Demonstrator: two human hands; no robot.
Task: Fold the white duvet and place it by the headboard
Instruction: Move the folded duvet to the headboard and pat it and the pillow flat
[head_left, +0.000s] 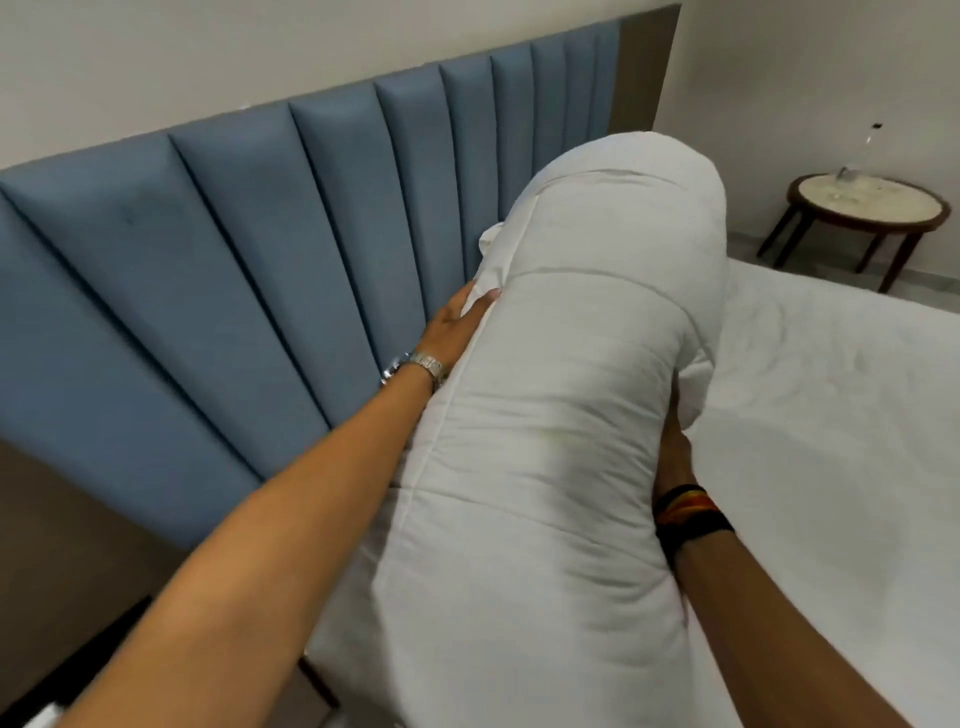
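The white duvet (566, 395) is folded into a thick, long bundle and lies along the blue padded headboard (249, 249), its far end raised. My left hand (457, 322) presses flat on the bundle's headboard side, fingers partly tucked behind the fabric. My right hand (672, 457) grips the bundle's other side from below and is mostly hidden under it. A watch sits on my left wrist and dark bands on my right.
The white bed sheet (831, 441) spreads to the right of the duvet. A small round side table (867, 208) with a glass item on it stands beyond the bed at the upper right. A brown panel and dark floor lie at the lower left.
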